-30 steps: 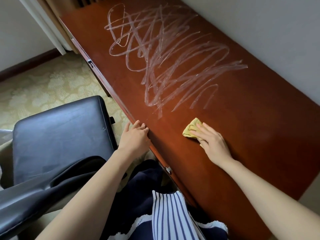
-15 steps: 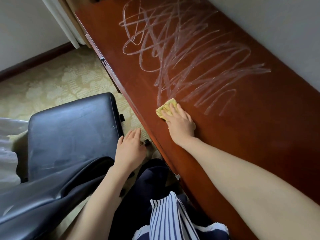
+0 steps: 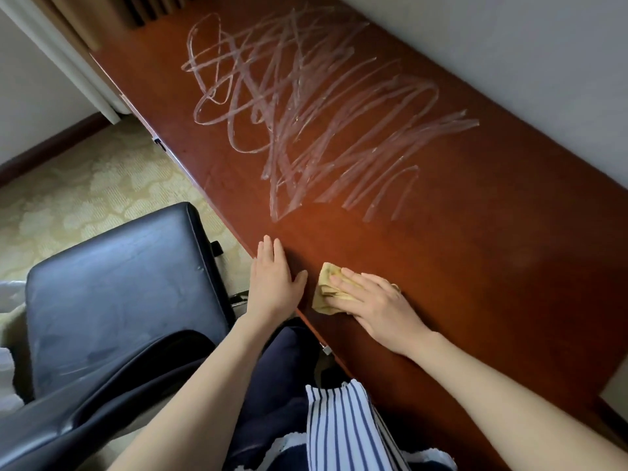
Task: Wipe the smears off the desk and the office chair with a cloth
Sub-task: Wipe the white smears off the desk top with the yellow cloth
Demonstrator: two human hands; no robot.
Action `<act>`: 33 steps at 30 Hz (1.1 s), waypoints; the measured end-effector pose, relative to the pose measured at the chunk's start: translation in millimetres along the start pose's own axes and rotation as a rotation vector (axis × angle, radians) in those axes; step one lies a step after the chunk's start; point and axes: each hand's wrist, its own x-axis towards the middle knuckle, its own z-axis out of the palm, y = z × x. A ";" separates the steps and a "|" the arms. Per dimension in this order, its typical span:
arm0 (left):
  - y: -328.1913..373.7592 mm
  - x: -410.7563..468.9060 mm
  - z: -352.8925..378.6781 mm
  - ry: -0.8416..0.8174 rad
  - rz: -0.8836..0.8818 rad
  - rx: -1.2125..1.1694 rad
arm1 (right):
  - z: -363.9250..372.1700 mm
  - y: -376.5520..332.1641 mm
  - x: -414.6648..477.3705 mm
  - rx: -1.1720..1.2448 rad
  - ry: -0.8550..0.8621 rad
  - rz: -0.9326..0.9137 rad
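A long red-brown wooden desk (image 3: 475,266) runs along the wall, covered across its middle by whitish scribbled smears (image 3: 306,113). A small yellow cloth (image 3: 326,290) lies near the desk's front edge, below the smears. My right hand (image 3: 377,307) presses flat on the cloth with straight fingers. My left hand (image 3: 275,280) rests flat on the desk's front edge just left of the cloth. A black leather office chair (image 3: 119,290) stands left of the desk, with faint pale streaks on its seat.
A grey wall (image 3: 509,45) borders the desk's far side. Patterned beige carpet (image 3: 85,192) covers the floor on the left. A white door frame (image 3: 61,59) stands at the desk's far end. My dark and striped clothing (image 3: 339,430) fills the bottom middle.
My right hand slid the cloth back from the lower edge of the smears toward the desk's front edge. My left hand moved from beside the chair up onto the desk edge.
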 end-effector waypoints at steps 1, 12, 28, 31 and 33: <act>4.1 1.4 4.4 -0.001 0.021 -0.009 | -3.1 6.7 -11.0 -0.007 0.015 0.036; 21.1 16.6 41.4 -0.255 0.030 0.199 | -47.5 89.9 -41.4 0.024 0.072 0.548; 25.0 23.6 27.2 -0.445 0.001 0.274 | -5.1 52.2 94.8 -0.056 0.039 0.568; 25.3 22.7 28.1 -0.431 0.001 0.272 | 4.6 29.1 72.3 -0.040 0.061 0.449; 25.3 22.2 29.1 -0.419 -0.001 0.276 | 6.7 16.9 51.7 -0.027 0.106 0.372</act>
